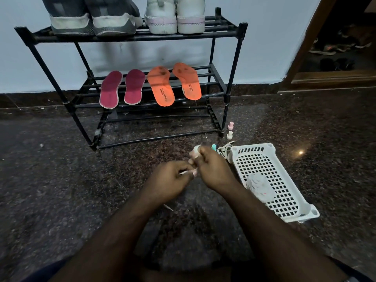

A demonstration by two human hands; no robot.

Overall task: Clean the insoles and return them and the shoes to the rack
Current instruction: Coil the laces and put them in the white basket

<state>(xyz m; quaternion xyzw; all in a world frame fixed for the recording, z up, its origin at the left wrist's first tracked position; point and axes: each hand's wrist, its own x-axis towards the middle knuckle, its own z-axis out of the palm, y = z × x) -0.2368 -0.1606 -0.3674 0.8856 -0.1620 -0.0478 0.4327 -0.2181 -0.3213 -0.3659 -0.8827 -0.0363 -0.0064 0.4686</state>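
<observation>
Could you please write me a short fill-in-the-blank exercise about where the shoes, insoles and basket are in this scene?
1. The grey shoes and white shoes stand on the rack's ___ shelf.
2. The maroon insoles lie ___ of the orange insoles.
3. The white basket sits on the ___.

Missing words: top; left; floor

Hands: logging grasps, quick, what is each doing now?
Left hand: pinching a thin pale stick.
Right hand: gripping a small pale object, unidentifiable.
</observation>
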